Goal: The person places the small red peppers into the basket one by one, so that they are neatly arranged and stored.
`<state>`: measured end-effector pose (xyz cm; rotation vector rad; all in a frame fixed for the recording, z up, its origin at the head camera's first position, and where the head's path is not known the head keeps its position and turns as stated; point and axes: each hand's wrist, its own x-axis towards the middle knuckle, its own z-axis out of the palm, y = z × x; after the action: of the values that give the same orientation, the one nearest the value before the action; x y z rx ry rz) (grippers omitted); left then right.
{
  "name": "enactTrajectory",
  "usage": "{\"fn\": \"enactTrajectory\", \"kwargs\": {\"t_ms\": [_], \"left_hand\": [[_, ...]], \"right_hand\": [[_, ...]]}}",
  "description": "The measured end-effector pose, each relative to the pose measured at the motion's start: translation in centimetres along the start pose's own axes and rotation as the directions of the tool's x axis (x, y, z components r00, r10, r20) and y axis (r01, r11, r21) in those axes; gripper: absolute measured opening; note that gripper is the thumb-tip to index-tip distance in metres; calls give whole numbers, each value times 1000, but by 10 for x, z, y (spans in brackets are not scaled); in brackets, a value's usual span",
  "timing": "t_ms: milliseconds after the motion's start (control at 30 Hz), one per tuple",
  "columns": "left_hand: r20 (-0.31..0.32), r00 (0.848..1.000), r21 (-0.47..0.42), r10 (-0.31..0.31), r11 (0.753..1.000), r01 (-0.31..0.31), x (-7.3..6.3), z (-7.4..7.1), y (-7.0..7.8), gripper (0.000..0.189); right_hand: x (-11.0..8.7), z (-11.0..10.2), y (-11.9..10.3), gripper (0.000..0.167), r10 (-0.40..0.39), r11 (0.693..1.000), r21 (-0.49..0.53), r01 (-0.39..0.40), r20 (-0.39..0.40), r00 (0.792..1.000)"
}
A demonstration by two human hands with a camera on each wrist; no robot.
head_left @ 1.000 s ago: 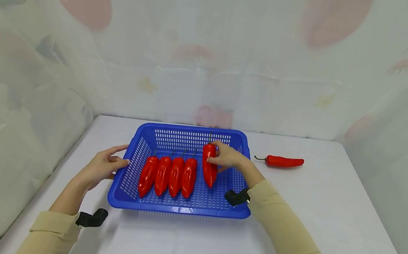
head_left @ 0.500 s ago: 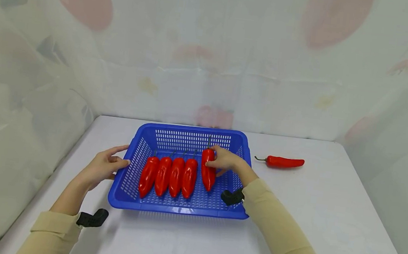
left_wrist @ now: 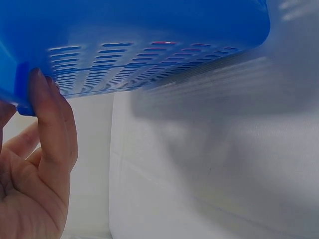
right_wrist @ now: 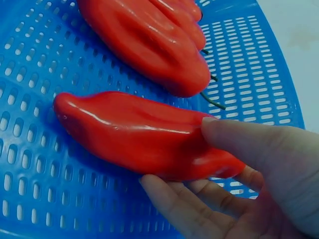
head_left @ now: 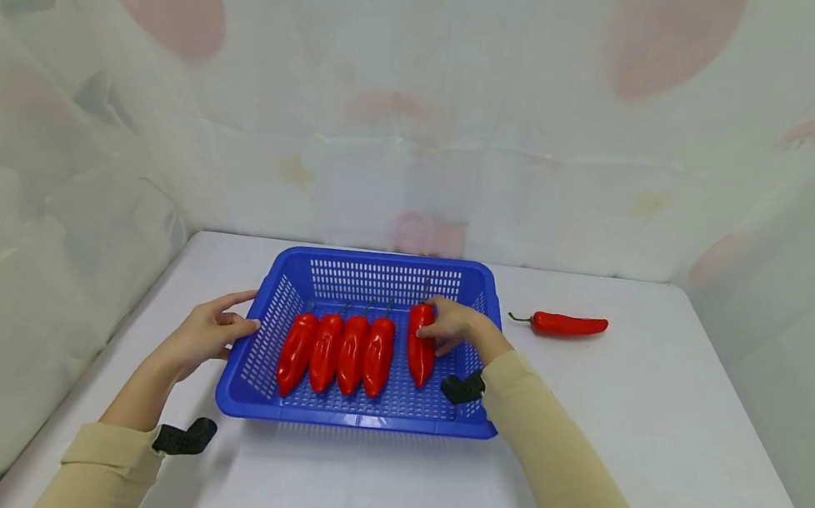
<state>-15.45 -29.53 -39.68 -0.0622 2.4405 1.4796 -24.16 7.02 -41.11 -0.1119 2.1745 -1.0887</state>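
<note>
A blue plastic basket (head_left: 358, 424) with slotted walls stands on the white table. In the head view, several glossy red peppers (head_left: 353, 354) lie side by side in its left and middle part, stems toward the back. My right hand (head_left: 454, 324) holds one more red pepper (head_left: 418, 360) by its stem end, low over the basket floor, to the right of that row. The right wrist view shows the thumb on top of this pepper (right_wrist: 129, 132) and the fingers under its side. My left hand (head_left: 198, 331) grips the basket's left rim, fingers beneath it in the left wrist view.
One thinner red chili pepper (head_left: 569, 326) lies on the table (head_left: 631, 414) to the right of the basket, its stem pointing left. A pale patterned curtain (head_left: 402, 170) hangs along the back and both sides. Dark wrist-worn cameras (head_left: 185, 435) sit on both wrists.
My right hand has brought the held pepper down and toward me inside the basket, then slightly right. The left hand and the basket stay in place.
</note>
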Motion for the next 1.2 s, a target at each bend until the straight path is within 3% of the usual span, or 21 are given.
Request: {"fn": "enactTrajectory", "kwargs": {"t_ms": [300, 467, 900, 1200], "left_hand": [[-4, 1000, 7, 5, 1000, -5, 0, 0, 1, 67], [-3, 1000, 5, 8, 1000, -8, 0, 0, 2, 67], [-7, 1000, 7, 6, 1000, -5, -1, 1, 3, 66], [-9, 1000, 6, 4, 1000, -4, -2, 1, 2, 67]], "right_hand": [[-4, -1, -4, 64, 53, 996, -76, -54, -22, 998], [2, -3, -2, 67, 55, 993, -106, -53, 12, 998], [2, 7, -7, 59, 61, 993, -104, -57, 28, 998], [1, 9, -9, 62, 102, 989, -116, -92, 86, 991]]}}
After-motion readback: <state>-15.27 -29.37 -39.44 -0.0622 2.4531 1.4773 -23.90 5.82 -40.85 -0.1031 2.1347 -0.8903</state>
